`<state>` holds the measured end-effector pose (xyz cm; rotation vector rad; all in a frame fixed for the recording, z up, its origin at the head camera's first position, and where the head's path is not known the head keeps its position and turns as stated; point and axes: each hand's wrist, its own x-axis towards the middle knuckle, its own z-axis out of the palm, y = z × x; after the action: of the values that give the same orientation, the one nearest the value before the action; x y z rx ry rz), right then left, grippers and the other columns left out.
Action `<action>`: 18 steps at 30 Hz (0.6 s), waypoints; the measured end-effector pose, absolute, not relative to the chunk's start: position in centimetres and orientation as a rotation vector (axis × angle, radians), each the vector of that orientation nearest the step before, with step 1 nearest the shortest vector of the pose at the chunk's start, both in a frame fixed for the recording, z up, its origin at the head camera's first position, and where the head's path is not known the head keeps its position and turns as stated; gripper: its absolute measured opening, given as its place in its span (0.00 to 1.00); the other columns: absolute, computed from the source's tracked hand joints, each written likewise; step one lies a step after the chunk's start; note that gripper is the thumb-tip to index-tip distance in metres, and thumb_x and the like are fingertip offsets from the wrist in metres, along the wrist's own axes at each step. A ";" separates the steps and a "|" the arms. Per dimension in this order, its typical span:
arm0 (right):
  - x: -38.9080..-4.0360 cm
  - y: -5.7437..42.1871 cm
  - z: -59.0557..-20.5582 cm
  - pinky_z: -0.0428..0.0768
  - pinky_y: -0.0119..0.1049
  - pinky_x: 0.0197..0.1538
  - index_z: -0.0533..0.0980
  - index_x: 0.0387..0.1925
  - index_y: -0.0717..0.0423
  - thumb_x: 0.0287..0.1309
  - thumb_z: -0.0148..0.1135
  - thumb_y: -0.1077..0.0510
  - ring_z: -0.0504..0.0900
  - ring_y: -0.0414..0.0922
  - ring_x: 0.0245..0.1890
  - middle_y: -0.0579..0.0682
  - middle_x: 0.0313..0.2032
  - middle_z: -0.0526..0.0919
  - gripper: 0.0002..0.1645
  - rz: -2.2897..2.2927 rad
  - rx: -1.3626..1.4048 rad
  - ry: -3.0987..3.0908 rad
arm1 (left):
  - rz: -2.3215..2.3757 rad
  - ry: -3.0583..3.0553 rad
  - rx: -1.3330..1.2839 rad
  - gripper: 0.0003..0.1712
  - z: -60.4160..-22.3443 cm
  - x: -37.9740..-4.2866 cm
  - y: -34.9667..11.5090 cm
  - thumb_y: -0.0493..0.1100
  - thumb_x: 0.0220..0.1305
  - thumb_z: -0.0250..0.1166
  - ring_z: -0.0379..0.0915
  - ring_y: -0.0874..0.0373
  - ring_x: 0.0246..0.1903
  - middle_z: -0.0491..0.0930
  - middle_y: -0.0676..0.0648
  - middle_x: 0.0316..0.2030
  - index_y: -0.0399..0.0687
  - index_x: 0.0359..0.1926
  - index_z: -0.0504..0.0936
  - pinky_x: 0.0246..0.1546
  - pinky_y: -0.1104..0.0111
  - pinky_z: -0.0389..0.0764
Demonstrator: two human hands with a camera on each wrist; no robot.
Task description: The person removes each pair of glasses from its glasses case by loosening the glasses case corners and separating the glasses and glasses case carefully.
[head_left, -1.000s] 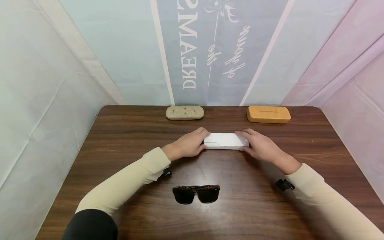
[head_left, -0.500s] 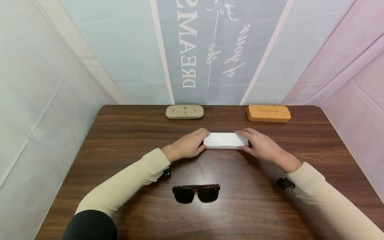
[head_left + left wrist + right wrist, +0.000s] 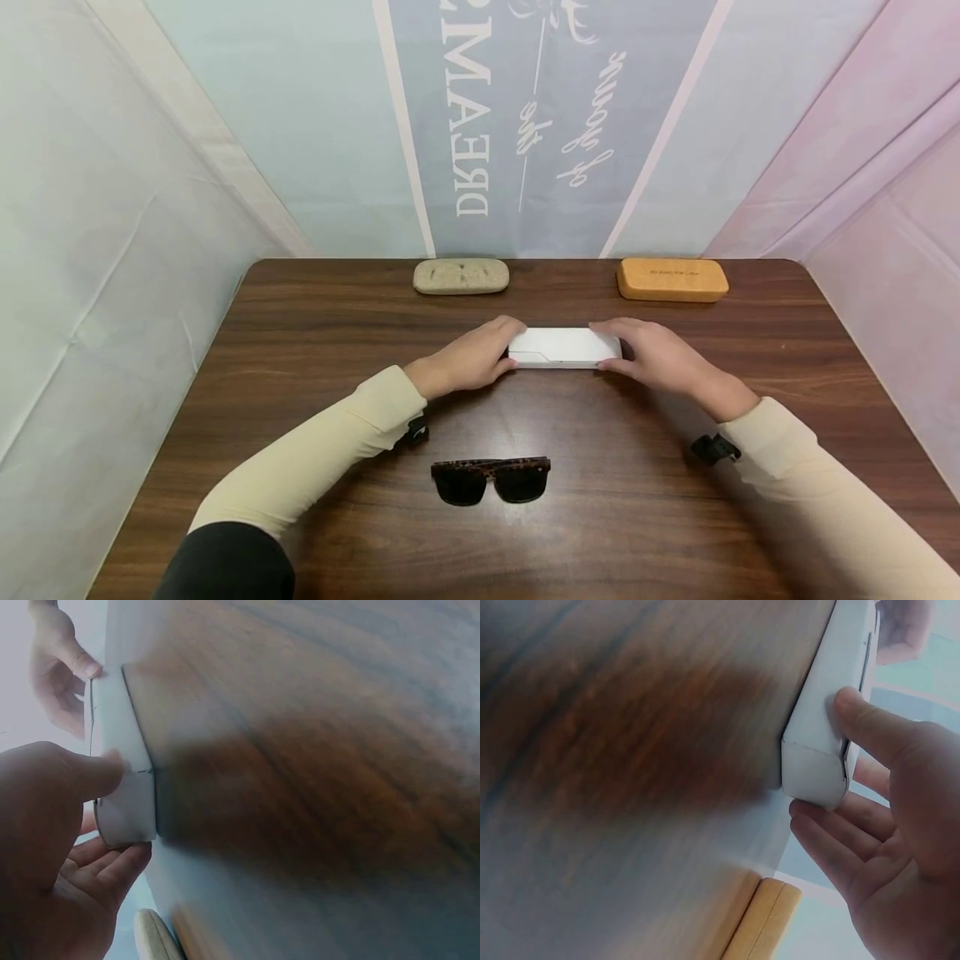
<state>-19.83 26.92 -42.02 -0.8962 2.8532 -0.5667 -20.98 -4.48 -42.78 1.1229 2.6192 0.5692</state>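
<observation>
A long white glasses case [image 3: 558,343] lies on the brown table, with a notched seam along its front. Its left end is gripped by my left hand [image 3: 472,357], thumb on the front side and fingers at the back. At the opposite end my right hand [image 3: 660,357] holds it the same way. In the left wrist view, the left thumb presses the side of the case [image 3: 120,739] while fingers curl at its end. Closer to me, sunglasses [image 3: 461,487] with dark lenses and a tortoiseshell frame lie folded, apart from both hands.
At the table's back edge sit a grey-beige fabric glasses case [image 3: 461,277], left of centre, and a tan-orange glasses case [image 3: 672,280] to the right. A printed cloth [image 3: 540,167] hangs directly behind the table [image 3: 360,300], with pale cloth on both sides.
Everything in the head view has shifted up slightly. Both hands keep their grip on the white glasses case, which stays in place on the table.
</observation>
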 end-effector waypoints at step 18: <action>-21.6 26.8 -41.0 0.76 0.37 0.35 0.82 0.58 0.61 0.53 0.79 0.55 0.78 0.41 0.32 0.58 0.52 0.86 0.32 -0.478 -1.019 2.805 | 0.624 2.570 0.997 0.31 -42.2 -21.5 -4.0 0.42 0.72 0.65 0.69 0.52 0.65 0.70 0.41 0.64 0.40 0.70 0.65 0.65 0.64 0.70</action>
<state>-21.64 26.85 -40.99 -1.0189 2.8046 -0.4778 -21.50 -4.01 -42.18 0.9971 2.5702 0.6240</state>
